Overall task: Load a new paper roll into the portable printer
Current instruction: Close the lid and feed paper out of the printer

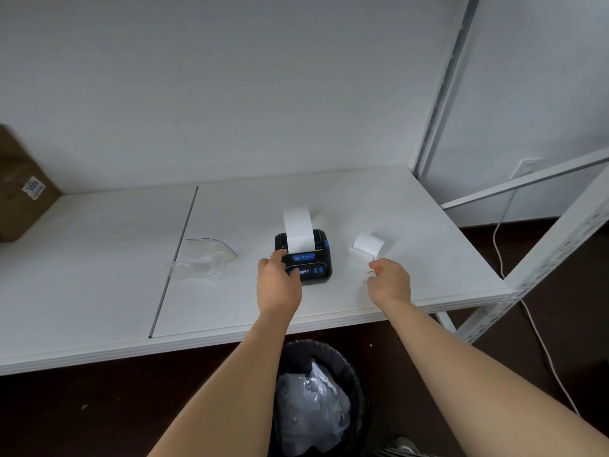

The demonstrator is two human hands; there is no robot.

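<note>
A small black portable printer [311, 258] with blue buttons sits on the white shelf board [412, 258]. A white paper strip [298, 229] rises out of its slot and curls back. My left hand [278, 282] rests on the printer's front left corner, thumb on top near the slot. A curled piece of white paper [365, 247] lies to the right of the printer. My right hand [390, 280] pinches the near end of that paper, where a thin red mark shows.
A crumpled clear zip bag [206, 260] lies left of the printer beside the board seam. A cardboard box [23, 189] stands at far left. Below the shelf edge is a black bin [323, 397] with plastic waste. A white cable [514, 291] hangs at right by the shelf post.
</note>
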